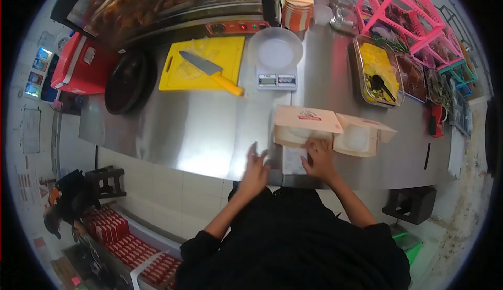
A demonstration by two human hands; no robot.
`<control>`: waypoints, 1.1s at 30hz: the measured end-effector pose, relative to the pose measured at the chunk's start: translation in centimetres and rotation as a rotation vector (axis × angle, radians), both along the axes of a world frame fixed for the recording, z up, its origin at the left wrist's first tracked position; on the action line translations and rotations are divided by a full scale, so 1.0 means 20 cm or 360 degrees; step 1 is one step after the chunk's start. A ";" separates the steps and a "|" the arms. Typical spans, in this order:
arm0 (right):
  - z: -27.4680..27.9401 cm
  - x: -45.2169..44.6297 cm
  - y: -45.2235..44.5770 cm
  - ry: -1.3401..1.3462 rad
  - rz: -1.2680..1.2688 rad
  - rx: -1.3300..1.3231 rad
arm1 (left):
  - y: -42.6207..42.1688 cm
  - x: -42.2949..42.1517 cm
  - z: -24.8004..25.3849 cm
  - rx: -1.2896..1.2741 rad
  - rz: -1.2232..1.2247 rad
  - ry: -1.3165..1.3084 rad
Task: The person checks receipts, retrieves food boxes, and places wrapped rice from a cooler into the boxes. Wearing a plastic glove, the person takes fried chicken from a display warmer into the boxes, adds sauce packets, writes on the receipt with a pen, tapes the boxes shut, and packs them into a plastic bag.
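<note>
Along the grey steel table's front edge, my left hand spreads its fingers; my right hand, fingers together, thumb apart, meets the pale-pink cardboard boxes, below the white plastic scale.

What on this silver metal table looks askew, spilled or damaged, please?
The steel knife with yellow handle lies askew over crumpled clear plastic on the yellow rectangular cutting board; its handle end passes the near corner, so it may get bumped. No spill or damage stands out.
</note>
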State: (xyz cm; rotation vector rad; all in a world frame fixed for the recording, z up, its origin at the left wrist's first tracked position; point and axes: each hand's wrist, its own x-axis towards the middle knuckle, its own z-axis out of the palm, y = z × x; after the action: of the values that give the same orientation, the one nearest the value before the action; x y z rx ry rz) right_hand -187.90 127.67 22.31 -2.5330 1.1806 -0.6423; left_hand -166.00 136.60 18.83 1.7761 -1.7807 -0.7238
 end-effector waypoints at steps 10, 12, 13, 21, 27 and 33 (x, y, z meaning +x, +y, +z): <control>-0.16 1.43 -0.53 0.0063 -0.0305 -0.0342 | -1.09 1.60 0.16 -0.0469 0.0407 -0.1019; -0.24 1.50 -0.66 0.0245 -0.0351 -0.0330 | -1.27 1.70 0.11 -0.0325 0.0174 -0.0979; -0.28 1.52 -0.69 0.0317 -0.0312 -0.0268 | -1.32 1.73 0.06 -0.0137 -0.0042 -0.0958; -0.19 1.45 -0.51 0.0287 -0.0480 -0.0255 | -1.04 1.75 0.06 0.0001 0.0192 -0.0833; -0.38 1.45 -0.62 0.0220 -0.0734 -0.0381 | -0.75 1.58 0.14 -0.0174 0.0156 -0.0585; 0.02 1.67 -0.05 -0.0300 -0.0227 0.0847 | -0.47 1.37 0.13 -0.0546 0.0161 -0.0292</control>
State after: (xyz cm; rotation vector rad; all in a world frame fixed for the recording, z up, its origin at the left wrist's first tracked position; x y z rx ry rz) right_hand -154.57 126.63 22.69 -1.9207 1.2697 -0.5009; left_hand -138.52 127.12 21.42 1.7238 -1.7880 -0.2025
